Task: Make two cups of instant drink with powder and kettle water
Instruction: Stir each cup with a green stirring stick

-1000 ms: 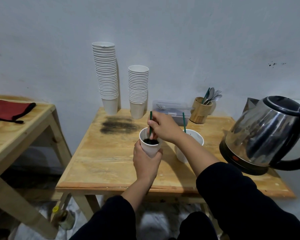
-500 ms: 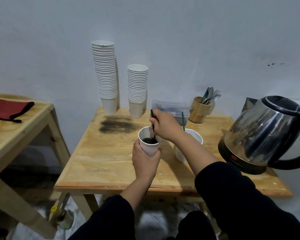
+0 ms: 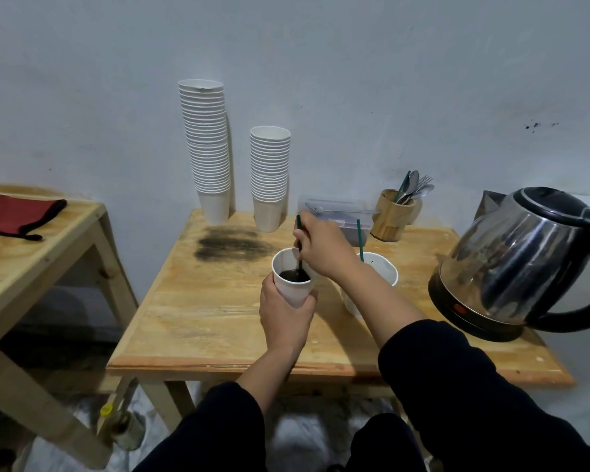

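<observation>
My left hand point(image 3: 285, 315) grips a white paper cup point(image 3: 292, 282) holding dark liquid, lifted slightly above the wooden table point(image 3: 212, 311). My right hand point(image 3: 322, 248) pinches a green stir stick point(image 3: 299, 243) whose lower end is in that liquid. A second white paper cup point(image 3: 384, 267) stands on the table just to the right, partly hidden behind my right forearm, with another green stick point(image 3: 359, 238) standing in it. A steel electric kettle point(image 3: 518, 264) with a black handle sits on its base at the table's right side.
Two stacks of white paper cups point(image 3: 207, 148) point(image 3: 269, 168) stand at the back by the wall. A clear plastic box point(image 3: 334, 216) with a spoon on it and a wooden cutlery holder point(image 3: 394, 214) sit behind the cups. A second table point(image 3: 31, 267) with a red pouch point(image 3: 14, 214) is at left.
My right hand has moved the green stick around inside the held cup, shifting slightly right and back. The left hand keeps the cup in about the same place.
</observation>
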A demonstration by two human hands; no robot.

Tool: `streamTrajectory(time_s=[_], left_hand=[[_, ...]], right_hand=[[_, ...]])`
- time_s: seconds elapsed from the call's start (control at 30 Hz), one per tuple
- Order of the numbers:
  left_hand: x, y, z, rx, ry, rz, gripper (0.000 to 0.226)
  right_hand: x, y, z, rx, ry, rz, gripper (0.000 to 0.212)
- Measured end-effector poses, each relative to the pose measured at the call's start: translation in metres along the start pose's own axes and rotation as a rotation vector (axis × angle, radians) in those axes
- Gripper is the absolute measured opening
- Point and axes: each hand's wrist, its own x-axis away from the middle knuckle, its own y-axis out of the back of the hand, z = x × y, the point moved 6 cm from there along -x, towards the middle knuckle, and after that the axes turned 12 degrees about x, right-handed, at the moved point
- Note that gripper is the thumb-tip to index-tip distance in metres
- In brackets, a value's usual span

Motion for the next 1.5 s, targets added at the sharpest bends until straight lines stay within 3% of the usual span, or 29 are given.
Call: streamTrajectory(time_s=[0.1,0.17,0.37,0.57,0.77,0.97,1.17,1.37,1.5], left_hand=[[0.0,-0.001,0.0,0.002,0.004,0.011,0.078],[0.0,0.0,0.0,0.004,-0.001,0.009,0.077],[0.0,0.0,0.0,0.013,-0.003,0.001,0.075],[0.0,0.0,-0.001,0.017,0.003,0.012,0.075],[0.0,0.001,0.0,0.01,0.005,0.004,0.076],[0.0,0.001,-0.001,0.017,0.001,0.014,0.074],[0.0,0.001,0.0,0.009,-0.001,0.001,0.074],[0.0,0.0,-0.001,-0.001,-0.006,0.009,0.077],[0.0,0.001,-0.001,0.006,-0.002,0.007,0.076]], right_hand=[[0.002,-0.006,0.002,-0.298,-0.043,0.042,0.007],[0.003,-0.007,0.002,-0.358,-0.054,0.085,0.008],[-0.001,-0.001,-0.007,0.027,-0.027,-0.021,0.007],[0.006,-0.009,0.005,-0.391,-0.027,0.082,0.013],[-0.001,0.0,-0.004,0.074,0.002,-0.012,0.006],[0.006,-0.008,0.007,-0.335,-0.017,0.062,0.013],[0.002,-0.002,-0.002,0.025,0.026,-0.012,0.005],[0.007,-0.009,0.003,-0.402,-0.025,0.075,0.013],[0.002,-0.003,-0.003,-0.015,0.008,0.015,0.008]])
